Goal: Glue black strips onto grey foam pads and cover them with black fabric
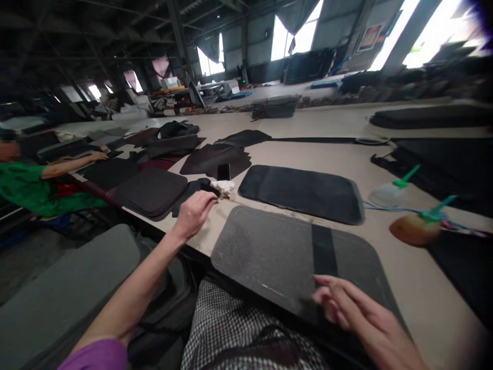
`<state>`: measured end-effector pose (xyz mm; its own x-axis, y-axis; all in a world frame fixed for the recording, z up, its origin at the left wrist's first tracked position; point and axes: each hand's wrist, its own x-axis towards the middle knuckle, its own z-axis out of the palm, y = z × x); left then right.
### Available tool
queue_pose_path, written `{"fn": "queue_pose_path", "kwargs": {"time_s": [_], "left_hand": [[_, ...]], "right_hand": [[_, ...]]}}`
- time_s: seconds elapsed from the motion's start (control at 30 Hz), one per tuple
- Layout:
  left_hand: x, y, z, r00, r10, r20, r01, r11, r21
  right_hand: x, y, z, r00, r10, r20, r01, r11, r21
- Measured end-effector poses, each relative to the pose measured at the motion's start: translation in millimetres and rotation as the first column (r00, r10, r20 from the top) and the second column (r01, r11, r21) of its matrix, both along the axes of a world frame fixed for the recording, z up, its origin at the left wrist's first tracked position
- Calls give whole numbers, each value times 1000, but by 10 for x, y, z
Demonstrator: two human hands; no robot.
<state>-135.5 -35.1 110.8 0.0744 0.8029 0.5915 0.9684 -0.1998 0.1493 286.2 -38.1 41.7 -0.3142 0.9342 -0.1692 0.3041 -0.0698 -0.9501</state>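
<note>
My left hand [195,213] is raised over the table's front edge, fingertips pressed together; whatever they hold, if anything, is too small to make out. Just beyond it lie a crumpled whitish wad [223,187] and a dark phone-like rectangle [224,172]. Below my right hand [352,308] is a grey rounded panel [265,252], crossed by a black strip [324,250]. That hand's index finger stretches towards the strip's near end, the other fingers loosely bent and apart, slightly blurred. Behind the grey panel rests a black rounded panel [300,192].
Two squeeze bottles with green nozzles, one clear [389,194] and one amber [414,229], lie on the right. Stacked dark panels [152,192] and loose dark sheets [213,160] occupy the left. A person in green [29,187] works at the far left.
</note>
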Motion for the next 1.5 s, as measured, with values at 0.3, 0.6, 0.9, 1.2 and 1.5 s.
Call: {"fn": "queue_pose_path", "kwargs": {"time_s": [0.3,0.6,0.9,1.2,1.5], "left_hand": [[1806,-795,-141,585,-761,-282,748,640,-174],[1382,-455,-197,680,-200,705,632,649,-425],[1206,266,-582,302,398,866,716,506,-482],[800,1107,-958,717,43,696,391,801,-453],[650,1439,-1161,908,-194,371,328,879,-345]], "right_hand": [[-810,-130,192,785,-204,-585,-163,843,-513],[-765,-32,119,781,-143,-608,-208,858,-470],[-1025,56,61,773,-72,-630,-350,780,-519],[-963,81,-93,974,38,-223,-80,980,-181],[-1171,72,-185,970,236,53,-234,971,-42]]}}
